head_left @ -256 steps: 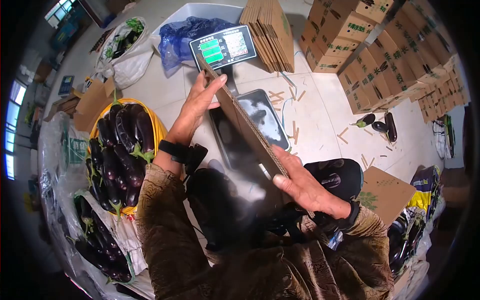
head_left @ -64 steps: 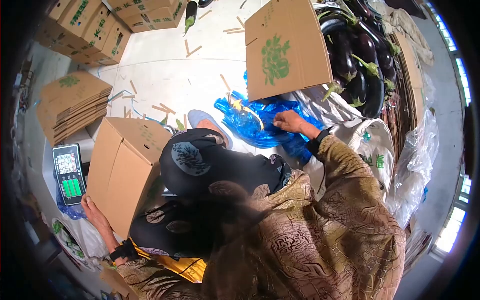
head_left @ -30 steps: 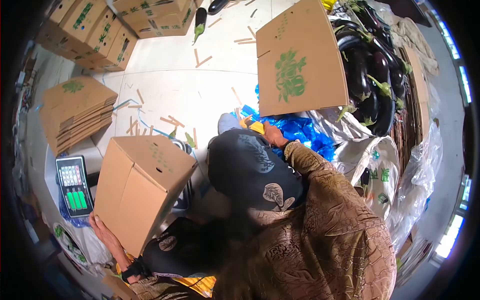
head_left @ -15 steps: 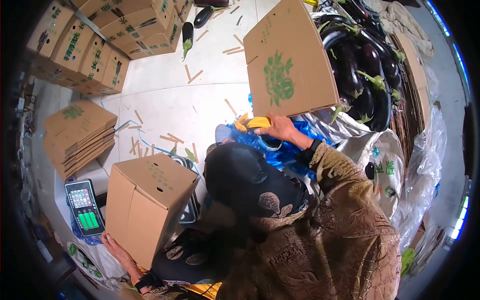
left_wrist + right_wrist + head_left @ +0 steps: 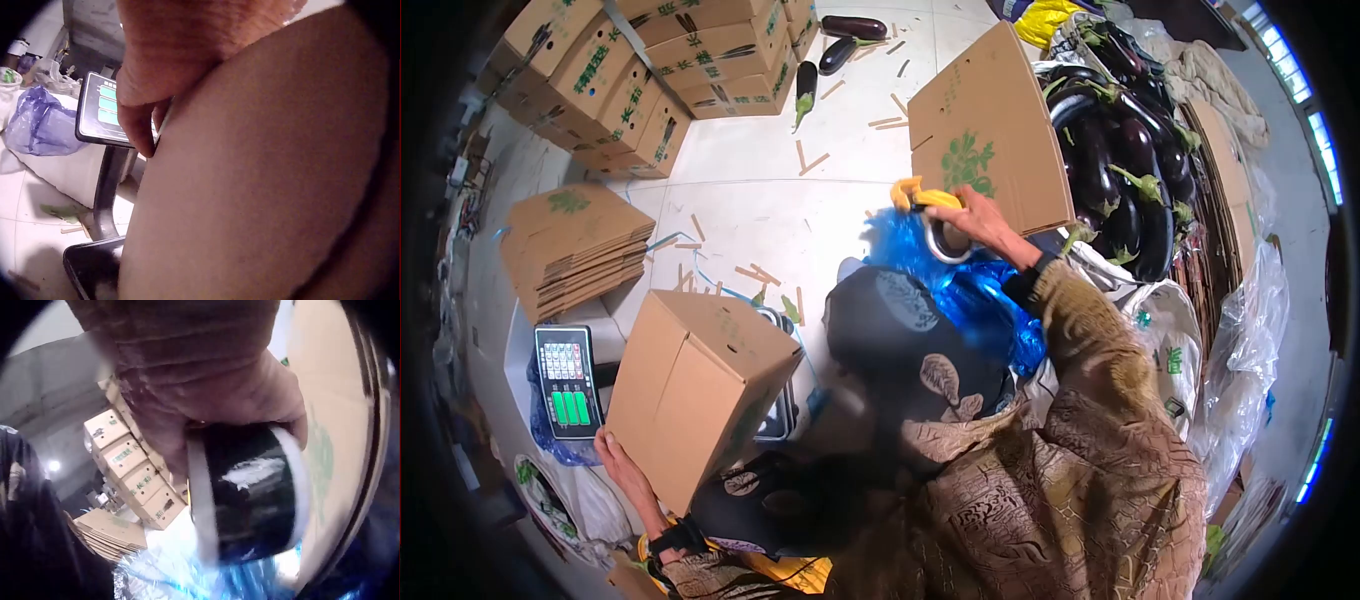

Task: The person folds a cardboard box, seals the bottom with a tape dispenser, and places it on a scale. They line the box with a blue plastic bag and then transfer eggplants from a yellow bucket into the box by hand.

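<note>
My left hand (image 5: 626, 474) holds the lower left edge of an upright brown cardboard box (image 5: 662, 385) that leans by my leg. In the left wrist view the fingers (image 5: 140, 125) bend over the edge of that box's broad side (image 5: 250, 194). My right hand (image 5: 988, 224) grips a yellow-handled tape dispenser (image 5: 941, 199) above crumpled blue plastic (image 5: 970, 300). From the right wrist, its tape roll (image 5: 253, 494) shows a dark, shiny core with pale rims below the palm. A standing cardboard panel with a green print (image 5: 990, 120) is just behind this hand.
A scale display (image 5: 565, 375) stands left of the box, with stacked flat cartons (image 5: 585, 245) beyond. Packed boxes (image 5: 625, 100) rise at the back left. Eggplants (image 5: 1135, 150) fill a sack on the right; several lie on the floor (image 5: 860, 150) among brown strips.
Earlier both hands held a flat cardboard panel over the scale. Since then my right hand reached into the blue plastic and lifted the tape dispenser out. My left hand still holds the box.
</note>
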{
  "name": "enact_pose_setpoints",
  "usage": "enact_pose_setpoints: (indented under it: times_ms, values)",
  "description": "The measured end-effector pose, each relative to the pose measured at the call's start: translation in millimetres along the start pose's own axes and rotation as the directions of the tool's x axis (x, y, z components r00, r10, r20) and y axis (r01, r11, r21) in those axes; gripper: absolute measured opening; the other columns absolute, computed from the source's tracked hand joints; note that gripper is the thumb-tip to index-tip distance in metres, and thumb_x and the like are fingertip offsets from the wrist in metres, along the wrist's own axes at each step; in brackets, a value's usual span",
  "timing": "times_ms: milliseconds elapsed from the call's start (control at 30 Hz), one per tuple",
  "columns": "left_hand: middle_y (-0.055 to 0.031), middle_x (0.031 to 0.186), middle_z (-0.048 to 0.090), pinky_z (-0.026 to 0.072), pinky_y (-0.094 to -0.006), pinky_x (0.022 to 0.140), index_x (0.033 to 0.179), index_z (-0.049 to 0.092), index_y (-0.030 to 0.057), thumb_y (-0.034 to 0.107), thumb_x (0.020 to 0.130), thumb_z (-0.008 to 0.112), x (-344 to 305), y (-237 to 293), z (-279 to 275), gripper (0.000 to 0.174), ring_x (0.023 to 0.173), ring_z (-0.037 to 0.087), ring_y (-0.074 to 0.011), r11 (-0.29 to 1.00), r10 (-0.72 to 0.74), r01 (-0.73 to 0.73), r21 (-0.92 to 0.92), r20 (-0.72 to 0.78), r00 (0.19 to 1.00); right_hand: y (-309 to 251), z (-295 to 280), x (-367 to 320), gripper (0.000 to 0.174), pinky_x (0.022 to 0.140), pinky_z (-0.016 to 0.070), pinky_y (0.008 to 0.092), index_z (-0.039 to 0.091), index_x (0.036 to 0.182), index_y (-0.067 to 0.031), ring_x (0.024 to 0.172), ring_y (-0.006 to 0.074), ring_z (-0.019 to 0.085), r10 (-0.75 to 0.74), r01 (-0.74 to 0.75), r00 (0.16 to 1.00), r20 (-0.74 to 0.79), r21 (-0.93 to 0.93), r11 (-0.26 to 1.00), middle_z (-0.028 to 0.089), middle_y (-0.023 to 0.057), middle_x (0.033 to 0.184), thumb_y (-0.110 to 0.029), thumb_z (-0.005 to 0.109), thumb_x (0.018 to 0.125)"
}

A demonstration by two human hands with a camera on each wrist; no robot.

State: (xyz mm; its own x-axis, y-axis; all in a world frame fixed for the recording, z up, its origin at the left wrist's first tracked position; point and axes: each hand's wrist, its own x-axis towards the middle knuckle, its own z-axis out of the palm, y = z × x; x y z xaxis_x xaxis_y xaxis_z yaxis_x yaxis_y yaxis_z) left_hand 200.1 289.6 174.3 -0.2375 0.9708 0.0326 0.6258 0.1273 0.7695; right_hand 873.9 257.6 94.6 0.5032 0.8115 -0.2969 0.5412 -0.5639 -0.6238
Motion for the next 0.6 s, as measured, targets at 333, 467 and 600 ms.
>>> enact_pose_setpoints:
  times_ms: [333,467,600]
  values:
    - [-0.0089,0.107,0.055,0.0395,-0.0306,0.092,0.117,0.052,0.0006,0.028,0.103,0.041,7.1,-13.5,-0.8,0.033,0.099,0.051,-0.0193,0.999,0.031,-0.032,-0.017,-0.030,0.999,-14.2,98.0,74.9,0.071,0.080,0.0510,0.0440,0.065,0.101,0.0038,0.092,0.0384,0.066,-0.241,0.318,0.930,0.279,-0.277,0.907,0.068,0.0244,0.095,-0.059,0.075,0.069]
    - [-0.0104,0.107,0.056,0.0393,-0.0306,0.093,0.117,0.052,-0.0005,0.028,0.103,0.042,7.0,-15.6,1.8,0.034,0.100,0.052,-0.0199,0.997,0.074,-0.073,0.026,-0.051,0.996,-57.2,102.5,88.1,0.060,0.080,0.0512,0.0455,0.066,0.092,-0.0015,0.094,0.0400,0.065,-0.312,0.512,0.844,0.436,-0.479,0.713,0.067,0.0230,0.099,-0.055,0.077,0.069]
    - [-0.0120,0.110,0.057,0.0390,-0.0301,0.095,0.119,0.052,-0.0014,0.027,0.103,0.042,3.4,-14.6,3.4,0.034,0.103,0.052,-0.0204,0.999,0.049,-0.047,0.024,-0.115,0.992,-94.7,118.2,97.1,0.061,0.079,0.0532,0.0435,0.070,0.095,-0.0035,0.093,0.0371,0.067,-0.293,0.546,0.828,0.478,-0.570,0.614,0.069,0.0194,0.098,-0.056,0.078,0.066]
